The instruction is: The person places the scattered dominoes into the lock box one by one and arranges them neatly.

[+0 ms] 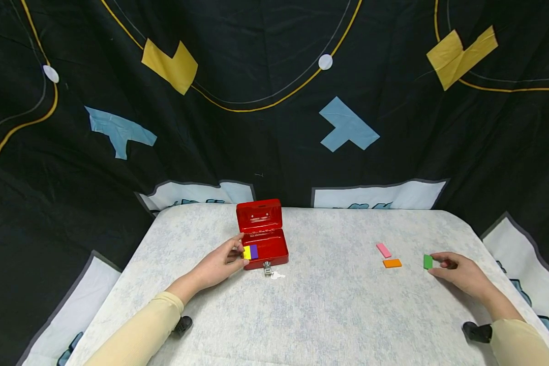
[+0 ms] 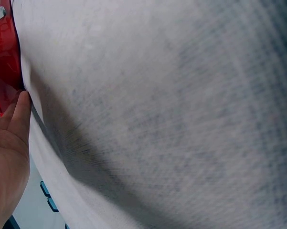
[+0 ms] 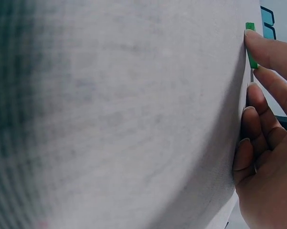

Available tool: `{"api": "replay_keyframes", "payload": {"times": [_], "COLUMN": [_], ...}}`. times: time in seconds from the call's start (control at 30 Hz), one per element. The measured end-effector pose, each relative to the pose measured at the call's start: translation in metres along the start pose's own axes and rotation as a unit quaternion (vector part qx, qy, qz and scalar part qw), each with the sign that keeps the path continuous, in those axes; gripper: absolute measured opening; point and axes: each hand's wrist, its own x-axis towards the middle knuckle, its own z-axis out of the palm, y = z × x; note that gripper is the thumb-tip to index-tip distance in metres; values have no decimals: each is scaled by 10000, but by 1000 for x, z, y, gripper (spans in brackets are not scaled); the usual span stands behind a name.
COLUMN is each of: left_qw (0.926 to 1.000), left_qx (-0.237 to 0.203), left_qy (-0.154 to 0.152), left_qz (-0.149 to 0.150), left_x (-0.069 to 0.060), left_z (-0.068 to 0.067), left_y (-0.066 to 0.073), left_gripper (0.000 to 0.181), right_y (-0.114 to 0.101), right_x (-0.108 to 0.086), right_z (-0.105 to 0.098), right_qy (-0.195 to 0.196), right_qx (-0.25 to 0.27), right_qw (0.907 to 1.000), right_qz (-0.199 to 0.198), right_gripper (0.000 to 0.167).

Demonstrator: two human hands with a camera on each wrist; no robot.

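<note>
Green block (image 1: 427, 262), plain and rectangular, at the right of the table (image 1: 329, 310). The right hand (image 1: 459, 274) pinches it between thumb and forefinger. The right wrist view reveals its thin edge and the other three fingers bent, details unclear from the head. Only the head view shows the yellow block (image 1: 246, 253) and purple block (image 1: 254, 251) at the left of the open red box (image 1: 272, 246). The left hand (image 1: 217, 264) touches the box's left side; whether its fingers grip cannot be told. The green block's long axis runs roughly near to far.
</note>
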Motion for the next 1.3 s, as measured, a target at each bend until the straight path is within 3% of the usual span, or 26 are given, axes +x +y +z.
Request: {"api": "replay_keyframes", "payload": {"times": [1.0, 1.3], "left_qw": [10000, 10000], "left_qx": [-44, -24], "left_qy": [-38, -30], "left_qz": [1, 27], "left_x": [0, 0], "left_z": [0, 0], "left_y": [0, 0], "left_gripper": [33, 32], "right_y": [2, -1], "right_x": [0, 0], "right_z": [4, 2], "right_qy": [191, 148], "right_qx": [-239, -196], "right_qw": [9993, 9997], "right_qz": [-230, -95], "right_gripper": [60, 62]}}
